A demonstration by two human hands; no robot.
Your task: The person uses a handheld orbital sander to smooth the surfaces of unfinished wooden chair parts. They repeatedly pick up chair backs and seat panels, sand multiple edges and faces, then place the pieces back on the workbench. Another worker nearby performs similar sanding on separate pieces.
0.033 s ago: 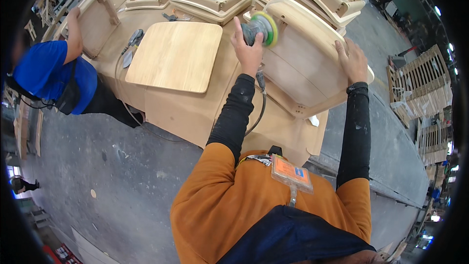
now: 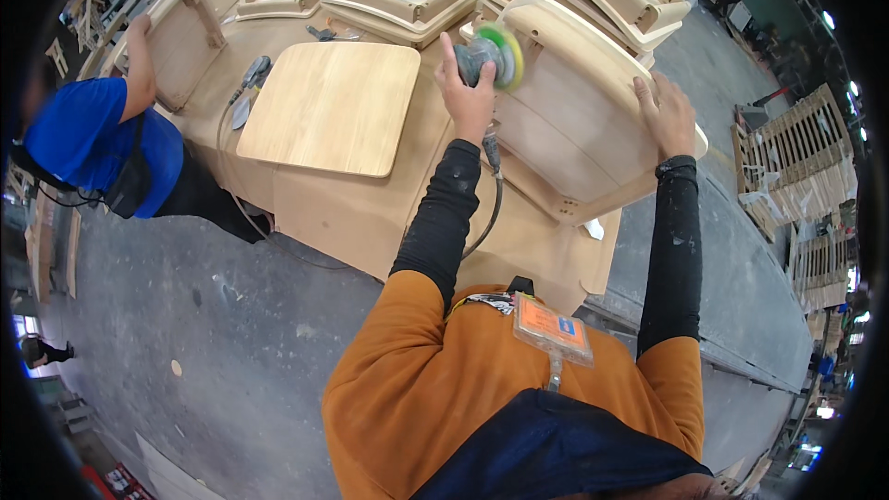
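Left hand (image 2: 469,97) closed around sander (image 2: 475,62) at upper-left rim of wooden frame (image 2: 579,120), contact unclear. Right hand (image 2: 670,118) clasps frame's right edge; frame tilted over brown-covered table (image 2: 343,222), 1 flat board (image 2: 329,109) to its left.

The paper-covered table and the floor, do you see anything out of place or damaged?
A white scrap lies beside the tilted wooden frame, looking like litter. A pale round spot or disc stands out on the grey floor; I cannot tell which. No clear damage.
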